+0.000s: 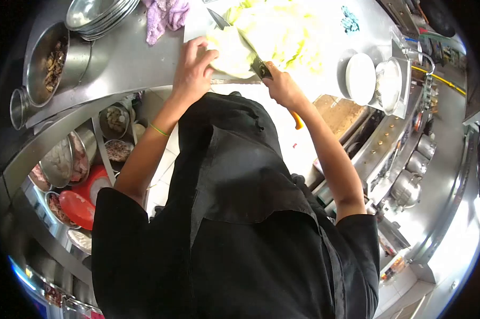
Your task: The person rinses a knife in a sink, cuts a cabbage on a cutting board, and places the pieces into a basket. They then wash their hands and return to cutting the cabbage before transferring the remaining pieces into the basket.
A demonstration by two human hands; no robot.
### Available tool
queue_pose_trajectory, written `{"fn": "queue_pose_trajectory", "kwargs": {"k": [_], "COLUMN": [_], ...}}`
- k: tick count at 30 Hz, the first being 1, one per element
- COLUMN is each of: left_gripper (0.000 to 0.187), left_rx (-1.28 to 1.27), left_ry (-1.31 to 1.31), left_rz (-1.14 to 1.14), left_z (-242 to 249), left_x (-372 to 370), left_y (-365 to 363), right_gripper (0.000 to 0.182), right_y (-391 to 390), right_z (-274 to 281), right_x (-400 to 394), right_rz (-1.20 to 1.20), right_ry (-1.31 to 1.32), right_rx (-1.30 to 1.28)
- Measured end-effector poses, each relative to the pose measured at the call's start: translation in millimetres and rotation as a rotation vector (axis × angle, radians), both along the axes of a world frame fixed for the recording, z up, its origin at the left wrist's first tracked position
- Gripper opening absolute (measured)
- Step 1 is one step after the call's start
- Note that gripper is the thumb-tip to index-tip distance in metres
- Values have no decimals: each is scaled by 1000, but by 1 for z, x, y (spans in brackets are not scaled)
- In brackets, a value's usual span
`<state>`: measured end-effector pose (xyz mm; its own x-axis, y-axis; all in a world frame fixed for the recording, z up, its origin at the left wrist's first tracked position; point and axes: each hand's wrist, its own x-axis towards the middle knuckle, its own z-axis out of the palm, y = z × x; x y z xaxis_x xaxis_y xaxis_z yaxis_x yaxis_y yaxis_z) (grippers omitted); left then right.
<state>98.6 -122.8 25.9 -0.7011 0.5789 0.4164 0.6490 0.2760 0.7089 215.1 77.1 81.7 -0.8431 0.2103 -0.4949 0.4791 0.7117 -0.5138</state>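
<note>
A pale green cabbage piece (230, 52) lies on the brightly lit work surface, with my left hand (196, 69) against its left side, thumb and fingers apart around its edge. My right hand (280, 85) is closed on the dark handle of a knife (249, 43). The blade runs up and to the left from the handle, along the right side of the cabbage piece. Beyond the blade spreads a loose pile of cut cabbage (287, 34), partly washed out by glare.
Stacked metal bowls (95, 18), a purple cloth (164, 17) and a metal pot (74, 58) are at the left. Blue-green scraps (350, 20), a white bowl (360, 78) and a strainer (388, 85) sit at the right. Food containers stand on shelves below left.
</note>
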Motion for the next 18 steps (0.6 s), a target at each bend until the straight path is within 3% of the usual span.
{"fn": "queue_pose_trajectory", "kwargs": {"k": [8,10,12,16,18], "left_gripper": [49,51,56,60,60], "left_rx": [-241,-291,-367,-493,-488], "left_ry": [122,161,181,173,136], "left_rz": [-183,-219,-295,-341,-345], "left_z": [7,11,13,19,22], "left_x": [-11,-14,-18,-24,-26], "left_y": [-3,3,8,17,21], "right_gripper": [40,40,39,39,40], "right_y": [4,14,30,90,99], "right_z": [77,93,100,77,84], "right_x": [-18,-24,-23,-42,-75], "right_rz": [-102,-89,-74,210,235], "right_ry": [-157,-141,-19,309,139], "right_rx": [-171,-108,13,432,584]}}
